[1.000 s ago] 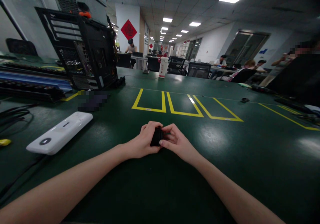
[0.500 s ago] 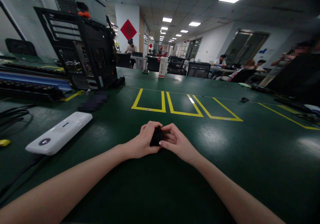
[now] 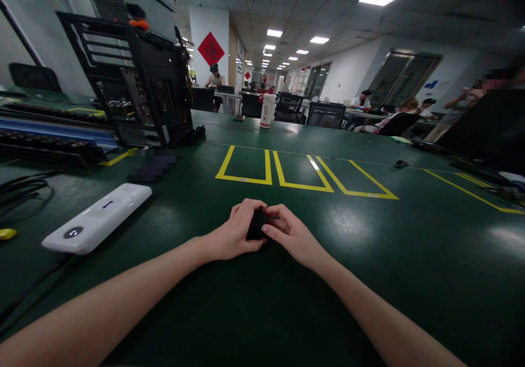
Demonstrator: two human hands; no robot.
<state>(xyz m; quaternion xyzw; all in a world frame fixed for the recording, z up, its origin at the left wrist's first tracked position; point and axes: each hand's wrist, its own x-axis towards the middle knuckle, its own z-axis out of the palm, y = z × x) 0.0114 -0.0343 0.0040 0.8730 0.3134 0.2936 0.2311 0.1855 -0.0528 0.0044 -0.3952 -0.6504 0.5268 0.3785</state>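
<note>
A small black box-like object (image 3: 256,225) is between my hands, low over the green table (image 3: 246,307); its exact kind does not show. My left hand (image 3: 237,229) wraps it from the left, thumb along the near side and fingers over the far side. From the right, my right hand (image 3: 296,237) has its thumb and bent fingertips against the object's right edge. The fingers cover part of that edge, so what lies between the right fingertips is hidden.
Yellow tape outlines (image 3: 246,180) mark the table beyond my hands. On the left lie a white oblong device (image 3: 98,216) with a cable and a black computer case (image 3: 151,88). A white cup (image 3: 268,110) stands at the back. People sit farther off.
My right thumb has shifted slightly up along the black object's right edge. My left hand keeps its place around the object.
</note>
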